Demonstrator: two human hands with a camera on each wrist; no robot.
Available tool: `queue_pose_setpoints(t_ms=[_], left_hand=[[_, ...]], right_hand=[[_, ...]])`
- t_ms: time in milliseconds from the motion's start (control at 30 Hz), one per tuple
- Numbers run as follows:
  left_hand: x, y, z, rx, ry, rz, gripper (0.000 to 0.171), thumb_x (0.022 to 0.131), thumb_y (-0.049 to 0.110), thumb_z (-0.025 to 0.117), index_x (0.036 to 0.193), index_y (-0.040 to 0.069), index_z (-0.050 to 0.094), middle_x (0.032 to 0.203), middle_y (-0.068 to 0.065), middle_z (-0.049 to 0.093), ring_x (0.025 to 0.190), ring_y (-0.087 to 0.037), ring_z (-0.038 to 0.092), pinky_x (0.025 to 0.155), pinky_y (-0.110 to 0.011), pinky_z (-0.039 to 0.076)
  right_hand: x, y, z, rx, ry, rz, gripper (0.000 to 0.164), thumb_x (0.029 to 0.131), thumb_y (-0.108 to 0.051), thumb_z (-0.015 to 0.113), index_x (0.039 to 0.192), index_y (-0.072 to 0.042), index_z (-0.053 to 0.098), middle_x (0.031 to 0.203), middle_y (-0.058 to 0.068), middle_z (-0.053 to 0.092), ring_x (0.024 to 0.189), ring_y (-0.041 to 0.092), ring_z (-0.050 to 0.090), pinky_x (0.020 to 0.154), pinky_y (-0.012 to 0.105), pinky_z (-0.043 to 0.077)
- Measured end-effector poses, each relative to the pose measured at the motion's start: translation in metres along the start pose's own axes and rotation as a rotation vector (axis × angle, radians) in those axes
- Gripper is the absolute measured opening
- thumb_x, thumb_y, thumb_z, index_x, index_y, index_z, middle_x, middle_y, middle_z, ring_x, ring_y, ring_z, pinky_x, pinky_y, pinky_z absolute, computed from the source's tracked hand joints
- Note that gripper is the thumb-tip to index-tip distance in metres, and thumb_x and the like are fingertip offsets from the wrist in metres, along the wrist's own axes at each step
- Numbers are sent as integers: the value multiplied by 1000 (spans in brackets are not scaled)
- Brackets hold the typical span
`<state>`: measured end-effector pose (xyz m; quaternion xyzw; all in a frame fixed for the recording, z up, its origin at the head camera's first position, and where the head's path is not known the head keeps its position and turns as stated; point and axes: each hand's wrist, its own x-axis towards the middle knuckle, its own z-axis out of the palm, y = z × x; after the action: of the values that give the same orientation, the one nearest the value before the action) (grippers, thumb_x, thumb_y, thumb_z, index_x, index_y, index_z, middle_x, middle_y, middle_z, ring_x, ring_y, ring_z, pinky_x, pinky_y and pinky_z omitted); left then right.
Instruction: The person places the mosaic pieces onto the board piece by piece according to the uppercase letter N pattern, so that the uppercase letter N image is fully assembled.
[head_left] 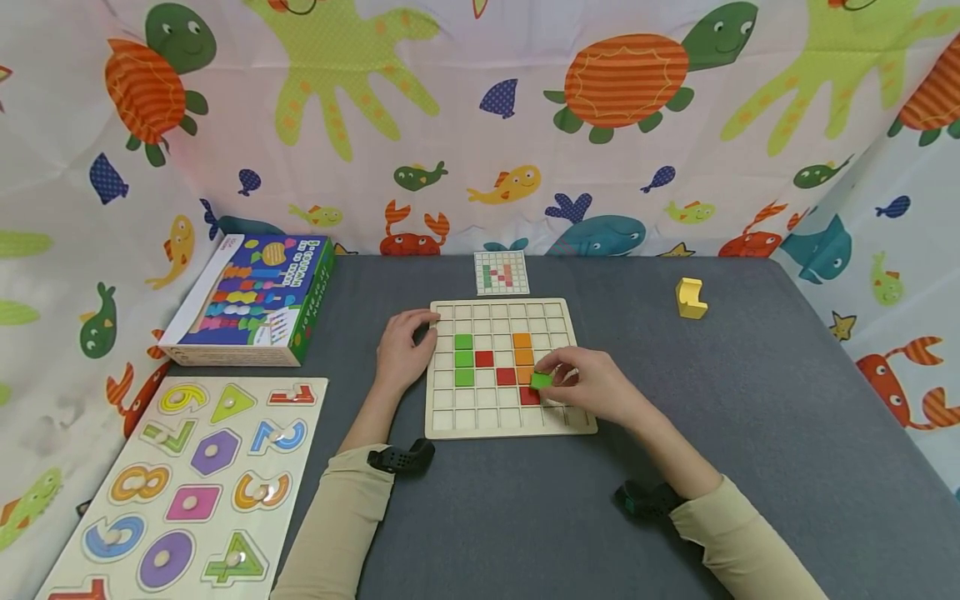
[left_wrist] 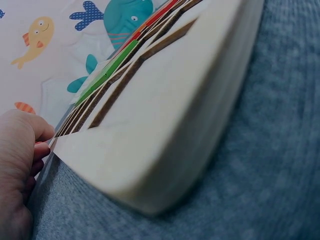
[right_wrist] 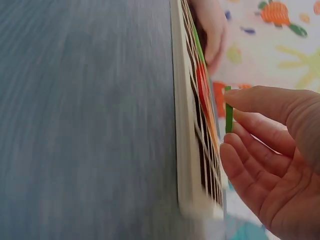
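Observation:
A pale wooden grid board lies on the dark cloth. Green tiles form a column at its left, orange tiles form one right of centre, and red tiles step diagonally down between and below them. Over the board's right part, my right hand pinches a loose green tile between thumb and fingers, held on edge in the right wrist view. My left hand holds the board's left edge near the upper corner, thumb and fingers bent against it.
Behind the board stands a small pattern card with a coloured grid. A yellow block sits at the far right. To the left are a blue and green game box and a number-and-shape puzzle board. A printed curtain hangs behind the table.

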<state>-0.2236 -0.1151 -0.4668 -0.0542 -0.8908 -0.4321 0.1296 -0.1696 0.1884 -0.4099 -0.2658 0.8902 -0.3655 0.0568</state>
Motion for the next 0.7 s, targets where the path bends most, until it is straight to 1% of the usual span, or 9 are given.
queue_pose_setpoints(t_ms=[100, 300, 500, 700], left_hand=[[0, 0, 0, 2, 0, 0, 28, 95, 18, 59, 120, 13, 71, 130, -6, 60, 128, -24, 45, 104, -53, 35], [0, -1, 0, 7, 0, -1, 28, 96, 19, 58, 120, 13, 71, 130, -6, 60, 128, -24, 45, 104, -52, 35], [-1, -1, 1, 6, -5, -4, 29, 96, 20, 58, 121, 14, 70, 131, -5, 59, 128, -24, 45, 104, -52, 35], [-1, 0, 2, 9, -8, -6, 28, 96, 21, 58, 120, 15, 70, 130, -4, 59, 128, -23, 45, 103, -52, 35]], right_hand=[[9, -11, 12, 31, -27, -15, 27, 81, -13, 80, 106, -10, 71, 96, -1, 68, 82, 14, 61, 74, 29, 54], [25, -28, 34, 57, -61, -42, 26, 79, -15, 82, 103, -10, 70, 85, -3, 65, 75, 10, 59, 69, 27, 52], [36, -39, 50, 35, -75, -118, 19, 80, -11, 81, 96, -9, 71, 84, -1, 65, 74, 10, 59, 70, 25, 51], [41, -46, 57, -7, -83, -170, 16, 79, -11, 81, 91, -9, 71, 84, 1, 65, 75, 14, 60, 71, 24, 51]])
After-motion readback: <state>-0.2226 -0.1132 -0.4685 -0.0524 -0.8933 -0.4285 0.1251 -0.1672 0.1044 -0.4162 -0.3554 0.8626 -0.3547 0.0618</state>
